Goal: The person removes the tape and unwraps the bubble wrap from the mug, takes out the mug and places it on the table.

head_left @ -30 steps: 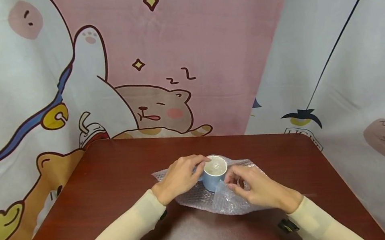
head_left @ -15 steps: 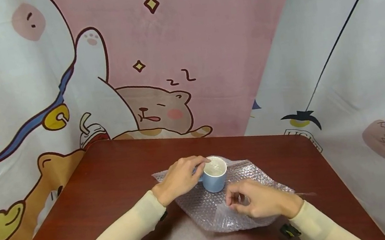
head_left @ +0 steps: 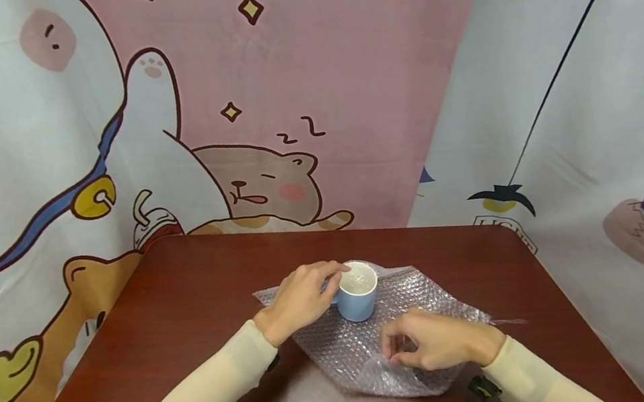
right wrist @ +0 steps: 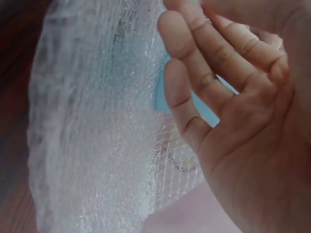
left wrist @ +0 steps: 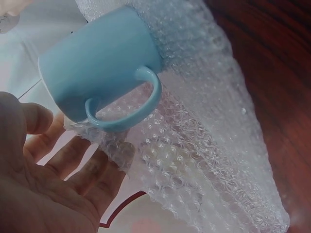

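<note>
A light blue mug (head_left: 357,299) with a white inside stands upright on a sheet of bubble wrap (head_left: 341,348). Its handle (left wrist: 129,116) points toward my left hand (head_left: 301,299), whose fingers reach over the far left side to the rim. Those fingers (left wrist: 68,158) look relaxed in the left wrist view and do not wrap round the mug. In front and to the right, my right hand (head_left: 432,339) pinches the near part of the bubble wrap between thumb and fingertips. The right wrist view has the wrap beside the curled fingers (right wrist: 177,82), and the pinch itself is mostly out of sight.
The sheet lies on a dark red-brown table (head_left: 214,263) with rounded far corners. A printed cartoon cloth (head_left: 344,89) hangs behind the table and along its sides. A thin clear strip (head_left: 509,322) sticks out from the wrap's right corner.
My right hand has drawn the near flap of bubble wrap away from the mug, down toward the near edge, so the sheet lies flatter. The left hand and the mug have stayed nearly still.
</note>
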Demonstrator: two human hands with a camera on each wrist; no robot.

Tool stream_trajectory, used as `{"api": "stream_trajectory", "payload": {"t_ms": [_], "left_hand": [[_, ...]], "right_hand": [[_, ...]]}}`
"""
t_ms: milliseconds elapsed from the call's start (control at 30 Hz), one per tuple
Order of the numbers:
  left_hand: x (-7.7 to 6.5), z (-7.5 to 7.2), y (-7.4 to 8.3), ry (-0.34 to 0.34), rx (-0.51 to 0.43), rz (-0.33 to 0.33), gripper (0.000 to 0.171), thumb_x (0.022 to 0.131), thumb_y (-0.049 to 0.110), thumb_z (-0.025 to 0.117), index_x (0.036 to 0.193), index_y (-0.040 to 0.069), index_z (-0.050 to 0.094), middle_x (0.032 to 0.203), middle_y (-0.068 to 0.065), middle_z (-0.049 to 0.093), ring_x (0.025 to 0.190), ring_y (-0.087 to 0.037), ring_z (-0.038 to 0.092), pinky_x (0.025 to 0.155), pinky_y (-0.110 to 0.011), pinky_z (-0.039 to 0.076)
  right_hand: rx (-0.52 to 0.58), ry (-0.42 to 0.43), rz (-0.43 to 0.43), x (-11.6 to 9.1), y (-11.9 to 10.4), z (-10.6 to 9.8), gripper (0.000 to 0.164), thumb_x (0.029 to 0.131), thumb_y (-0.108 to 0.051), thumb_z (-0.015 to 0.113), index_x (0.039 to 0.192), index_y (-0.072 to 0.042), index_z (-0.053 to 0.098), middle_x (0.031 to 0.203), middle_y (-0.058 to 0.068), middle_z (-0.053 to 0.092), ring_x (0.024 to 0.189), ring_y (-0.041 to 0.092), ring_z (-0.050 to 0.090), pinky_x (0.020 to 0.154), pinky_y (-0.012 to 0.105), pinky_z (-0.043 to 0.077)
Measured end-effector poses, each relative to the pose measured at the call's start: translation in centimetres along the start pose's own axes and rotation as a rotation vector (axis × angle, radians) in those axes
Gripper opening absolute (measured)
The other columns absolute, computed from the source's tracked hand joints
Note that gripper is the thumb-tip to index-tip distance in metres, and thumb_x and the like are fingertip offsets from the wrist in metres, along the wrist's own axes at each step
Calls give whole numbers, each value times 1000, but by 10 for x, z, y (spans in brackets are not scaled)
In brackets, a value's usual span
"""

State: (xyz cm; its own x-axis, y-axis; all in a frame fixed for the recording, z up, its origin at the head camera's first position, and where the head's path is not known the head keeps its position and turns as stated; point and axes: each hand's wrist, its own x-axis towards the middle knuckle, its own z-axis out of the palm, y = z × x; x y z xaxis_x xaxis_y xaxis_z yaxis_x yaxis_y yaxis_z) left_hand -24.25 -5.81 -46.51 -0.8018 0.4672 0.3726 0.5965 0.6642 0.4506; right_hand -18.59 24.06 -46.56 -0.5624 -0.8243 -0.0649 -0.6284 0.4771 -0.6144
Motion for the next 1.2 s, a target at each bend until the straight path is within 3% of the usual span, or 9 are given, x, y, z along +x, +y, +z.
{"api": "stream_trajectory", "payload": {"t_ms": [300, 633, 800, 933, 1200], "left_hand": [[-1, -1, 0, 14, 3, 5, 28, 119, 22, 68, 141, 19, 83, 139, -1, 86, 89, -13, 69, 78, -38, 64], [-2, -2, 0, 8, -8, 7, 28, 119, 21, 68, 143, 19, 82, 141, -2, 85, 90, -14, 69, 79, -36, 62], [-2, -1, -1, 1, -7, 12, 29, 119, 22, 67, 144, 20, 82, 138, 0, 85, 86, -13, 65, 74, -33, 58], [-2, -1, -1, -2, -6, 15, 29, 119, 23, 67, 144, 19, 82, 137, 0, 85, 82, -12, 63, 70, -29, 54], [-2, 1, -2, 2, 1, 17, 29, 119, 22, 67, 144, 19, 82, 134, 0, 85, 81, -11, 62, 69, -29, 53]], "right_hand": [[25, 10, 33, -1, 4, -4, 11, 106, -9, 82, 107, -19, 80, 97, -11, 81, 88, -6, 70, 82, 22, 63], [-4, 46, 45, -3, 0, -16, 4, 113, -23, 78, 116, -24, 81, 106, -16, 82, 89, -5, 70, 86, 25, 64], [-43, 74, 31, -5, 0, -22, 12, 116, -38, 74, 121, -30, 81, 109, -20, 81, 96, -4, 70, 87, 30, 65], [-19, 77, 35, -5, -1, -26, 23, 118, -45, 69, 126, -27, 82, 112, -21, 80, 101, -3, 73, 90, 31, 66], [-33, 158, 40, -2, 1, -30, 25, 123, -38, 61, 127, -25, 82, 114, -11, 84, 102, 1, 74, 91, 30, 65]]}}
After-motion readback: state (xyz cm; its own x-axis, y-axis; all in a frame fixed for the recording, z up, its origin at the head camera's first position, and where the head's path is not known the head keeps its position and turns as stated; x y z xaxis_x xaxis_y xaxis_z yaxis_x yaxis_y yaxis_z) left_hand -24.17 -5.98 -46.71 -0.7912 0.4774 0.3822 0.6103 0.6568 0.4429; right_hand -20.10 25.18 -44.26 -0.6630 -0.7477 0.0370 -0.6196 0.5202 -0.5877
